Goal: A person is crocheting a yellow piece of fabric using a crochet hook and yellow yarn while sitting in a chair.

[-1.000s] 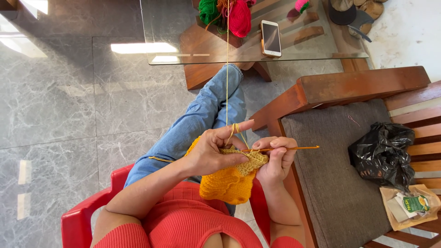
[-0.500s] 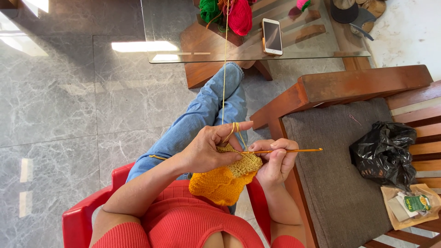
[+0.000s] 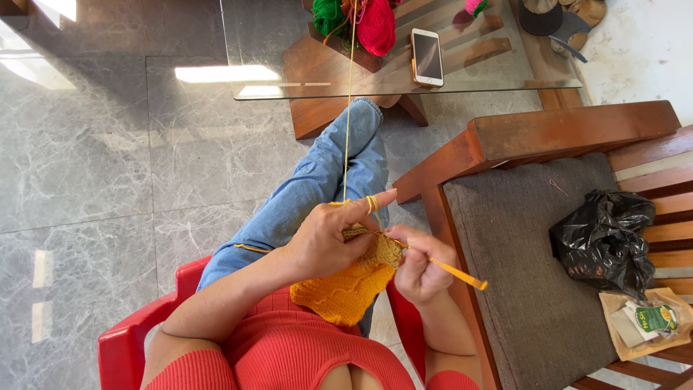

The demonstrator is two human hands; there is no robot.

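Crochet hook [image 3: 453, 271] clamped in right fingers [image 3: 419, 254], left fingers [image 3: 361, 211] on yellow piece [image 3: 345, 290], above grey marble floor [image 3: 108, 159].

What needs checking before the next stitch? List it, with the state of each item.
1. Yarn wrapped over the left hand index finger: ok, the orange yarn strand loops there.
2. Strand running free to the glass table: ok, it runs straight and taut over the jeans.
3. Crochet hook gripped in the right hand: ok, its orange handle sticks out to the right.
4. Hook tip seated in a stitch: cannot tell, the fingers hide it.
5. Orange crocheted piece supported: ok, the left hand pinches its top edge and it hangs over the lap.
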